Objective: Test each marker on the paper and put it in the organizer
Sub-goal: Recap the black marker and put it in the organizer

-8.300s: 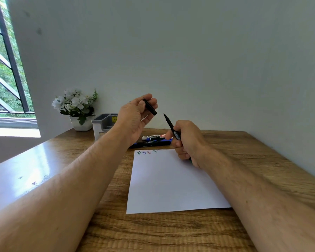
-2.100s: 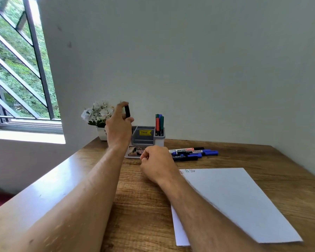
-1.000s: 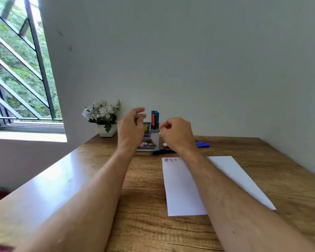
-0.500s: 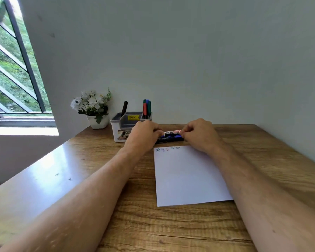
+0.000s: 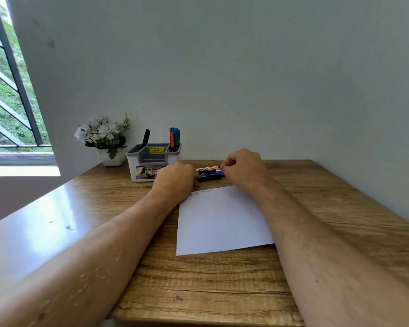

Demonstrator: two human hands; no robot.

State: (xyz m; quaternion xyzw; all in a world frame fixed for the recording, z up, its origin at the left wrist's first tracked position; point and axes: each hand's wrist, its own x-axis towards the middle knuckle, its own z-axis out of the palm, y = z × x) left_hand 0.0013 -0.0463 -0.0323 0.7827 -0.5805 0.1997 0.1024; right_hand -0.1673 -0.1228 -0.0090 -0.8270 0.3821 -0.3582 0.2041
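Note:
A white marker with a red label [image 5: 207,168] lies level between my two hands at the back of the table. My right hand [image 5: 243,169] pinches its right end. My left hand [image 5: 175,179] is curled at its left end, with the fingertips hidden behind the knuckles. Just below it, blue and black markers [image 5: 210,176] lie on the wood. The grey-and-white organizer [image 5: 137,172] stands to the left, holding a black marker [image 5: 146,138] and red, blue and green markers [image 5: 174,139]. White paper [image 5: 220,220] with small coloured test marks along its top edge lies in front of me.
A white pot of white flowers [image 5: 104,138] stands left of the organizer in the corner. The wooden table [image 5: 198,286] meets the wall behind and on the right. A barred window [image 5: 7,90] is at the far left.
The black marker that my left hand held now stands in the organizer. Both hands have come down to the markers on the table and taken hold of the white one.

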